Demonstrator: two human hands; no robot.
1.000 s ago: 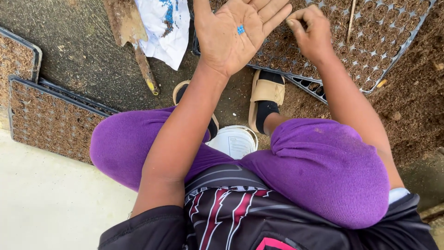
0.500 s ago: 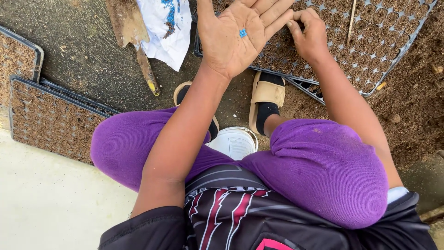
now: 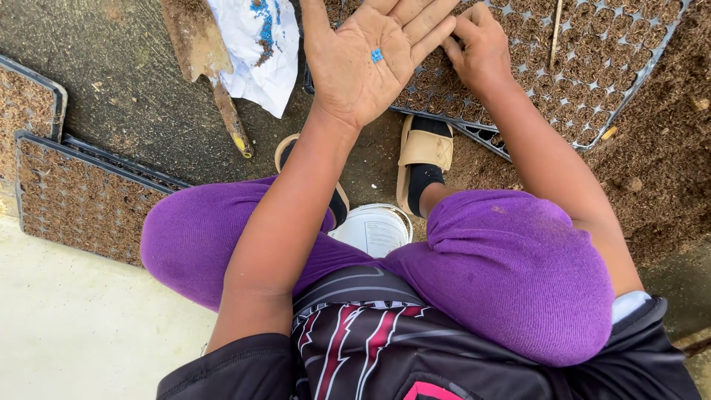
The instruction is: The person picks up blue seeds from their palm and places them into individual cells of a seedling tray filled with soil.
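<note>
Our left hand lies palm up with fingers spread, a few blue seeds resting on the palm above the seedling tray. Our right hand rests curled on the soil-filled cells just beside it; whether its fingertips pinch a seed we cannot tell.

soft, even daylight, no hard shadows or glare; sharp focus, slight wide-angle stretch at edges
</note>
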